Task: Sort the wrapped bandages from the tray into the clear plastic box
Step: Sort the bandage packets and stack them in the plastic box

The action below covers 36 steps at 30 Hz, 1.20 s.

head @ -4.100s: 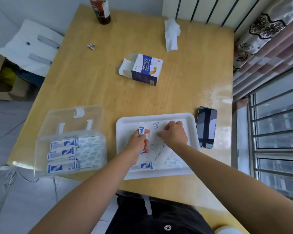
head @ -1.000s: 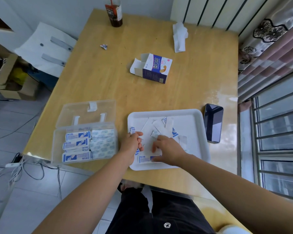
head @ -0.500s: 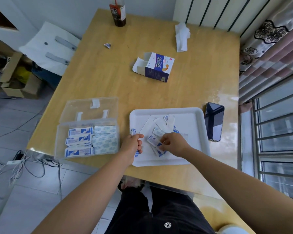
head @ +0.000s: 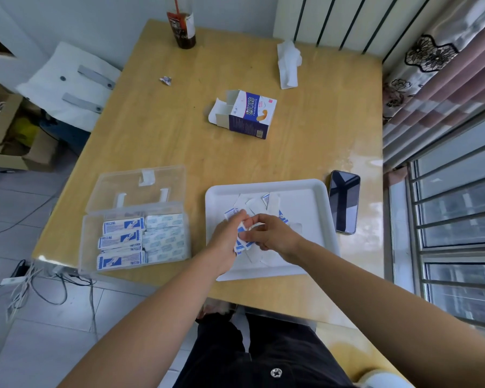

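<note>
- The left hand (head: 226, 237) is over the near left part of the white rectangular plastic tray (head: 266, 185); its fingers (head: 240, 217) are curled round a bunch of blue-and-white wrapped bandages (head: 240, 243), whose ends stick out above and below the hand.
- The right hand (head: 273, 237) is just beside the left, touching it at the fingertips. Its thumb and first finger are closed in a pinch on the right edge of the same bunch, and its other fingers are curled in.
- The bunch is held a little above the tray floor, between the two hands.
- More loose white wrapped bandages (head: 256, 204) lie flat in the middle of the tray, overlapping one another, some partly hidden under the hands.
- The clear plastic box (head: 86, 242) stands on the light wooden desk (head: 179, 141) just left of the tray, its hinged lid (head: 137, 182) laid open away from the person.
- Inside the box, packed wrapped bandages (head: 123, 240) sit in two columns: blue-printed faces on the left, pale patterned faces on the right.
- A black smartphone (head: 344, 201) lies face up right beside the tray's right rim.
- Farther off on the desk are an opened white-and-blue cardboard bandage carton (head: 248, 114), a crumpled white tissue (head: 289, 64), a small crumpled scrap (head: 165, 80) and a dark drink bottle (head: 182, 28).
</note>
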{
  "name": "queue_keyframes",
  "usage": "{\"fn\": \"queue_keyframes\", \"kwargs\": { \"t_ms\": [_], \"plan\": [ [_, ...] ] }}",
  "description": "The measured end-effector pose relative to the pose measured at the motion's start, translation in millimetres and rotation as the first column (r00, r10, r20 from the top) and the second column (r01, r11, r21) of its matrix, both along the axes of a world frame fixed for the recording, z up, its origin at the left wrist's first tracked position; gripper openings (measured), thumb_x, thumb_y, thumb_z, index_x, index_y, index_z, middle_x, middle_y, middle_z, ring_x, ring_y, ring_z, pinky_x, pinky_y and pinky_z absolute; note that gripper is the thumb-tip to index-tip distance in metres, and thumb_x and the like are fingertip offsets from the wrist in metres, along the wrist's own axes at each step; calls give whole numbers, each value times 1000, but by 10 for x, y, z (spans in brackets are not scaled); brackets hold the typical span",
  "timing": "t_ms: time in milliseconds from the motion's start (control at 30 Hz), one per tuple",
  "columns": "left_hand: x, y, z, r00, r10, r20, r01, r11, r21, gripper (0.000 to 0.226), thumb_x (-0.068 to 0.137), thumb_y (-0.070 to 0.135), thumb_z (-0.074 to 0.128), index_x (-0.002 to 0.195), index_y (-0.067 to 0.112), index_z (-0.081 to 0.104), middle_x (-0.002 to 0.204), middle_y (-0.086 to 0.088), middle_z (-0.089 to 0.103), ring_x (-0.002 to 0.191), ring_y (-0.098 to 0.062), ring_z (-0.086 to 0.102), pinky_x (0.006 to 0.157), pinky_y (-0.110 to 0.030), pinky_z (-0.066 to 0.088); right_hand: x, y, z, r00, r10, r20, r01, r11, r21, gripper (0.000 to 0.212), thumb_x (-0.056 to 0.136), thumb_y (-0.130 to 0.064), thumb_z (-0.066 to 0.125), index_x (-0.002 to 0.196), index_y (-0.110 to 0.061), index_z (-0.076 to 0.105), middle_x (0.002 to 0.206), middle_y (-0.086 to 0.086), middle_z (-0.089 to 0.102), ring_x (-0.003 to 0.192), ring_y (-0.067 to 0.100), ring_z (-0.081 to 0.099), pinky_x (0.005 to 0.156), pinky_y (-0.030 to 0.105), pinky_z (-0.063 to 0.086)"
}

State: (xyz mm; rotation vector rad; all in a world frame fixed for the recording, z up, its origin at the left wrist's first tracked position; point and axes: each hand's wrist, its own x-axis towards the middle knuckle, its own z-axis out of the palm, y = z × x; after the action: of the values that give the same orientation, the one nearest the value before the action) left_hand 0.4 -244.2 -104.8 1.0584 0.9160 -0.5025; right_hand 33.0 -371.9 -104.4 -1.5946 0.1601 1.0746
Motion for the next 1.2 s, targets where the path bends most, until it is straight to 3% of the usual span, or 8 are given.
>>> {"fn": "queue_keyframes", "kwargs": {
  "t_ms": [100,200,333,433,567,667,867,1200],
  "plan": [
    [18,-23,-5,996,65,63,-71,991,116,26,99,27,44,78,18,57,80,-6,57,70,-23,57,69,-31,43,6,64,26,998,-52,23,53,997,-55,29,83,-22,74,102,-13,54,83,3,58,61,11,44,55,20,35],
    [16,14,-4,998,23,66,-30,995,97,28,100,31,43,78,20,55,76,-8,60,71,-25,58,66,-30,45,19,30,34,997,75,-33,-77,995,-60,32,87,-35,68,108,-13,57,94,-1,58,78,13,48,67,25,37],
    [-10,-1,28,987,-94,132,92,996,17,18,96,29,52,88,15,60,83,-12,66,79,-27,62,82,-38,48,13,-30,28,972,233,-3,-233,971,-51,31,81,-35,71,77,-14,48,74,0,43,72,13,41,65,23,31],
    [-47,69,-38,945,-211,250,163,966,200,9,87,23,66,92,17,67,89,-6,66,81,-15,63,74,-21,47,55,-134,3,931,264,254,-194,943,-269,27,84,-21,71,70,-16,48,61,-7,45,58,9,42,52,18,32],
    [-123,183,-210,780,-597,190,302,624,720,11,81,18,74,90,23,69,78,7,42,65,-8,46,59,-10,34,19,-290,-126,641,528,556,-124,787,-604,6,80,-16,65,83,-13,61,77,-2,55,82,20,51,58,30,38],
    [-177,132,-283,691,-722,47,419,452,787,18,83,19,72,97,29,65,94,6,38,66,-3,45,71,-20,42,-73,-325,-281,526,629,572,-134,726,-675,14,81,-18,63,93,-11,63,95,5,58,90,26,54,59,29,33],
    [-205,72,-302,674,-738,46,397,413,819,23,82,21,71,104,21,63,105,3,41,63,-2,49,72,-17,43,-148,-407,-420,607,577,546,-139,754,-642,25,82,-24,69,100,-9,59,102,5,50,76,28,55,62,38,48],
    [-249,-68,-421,615,-788,-37,445,307,841,19,89,7,56,105,15,61,99,5,42,62,-2,43,60,-11,33,-168,-422,-470,664,487,567,-159,834,-529,16,82,-5,62,98,-5,63,94,3,48,78,22,51,64,23,31]
  ]
}}
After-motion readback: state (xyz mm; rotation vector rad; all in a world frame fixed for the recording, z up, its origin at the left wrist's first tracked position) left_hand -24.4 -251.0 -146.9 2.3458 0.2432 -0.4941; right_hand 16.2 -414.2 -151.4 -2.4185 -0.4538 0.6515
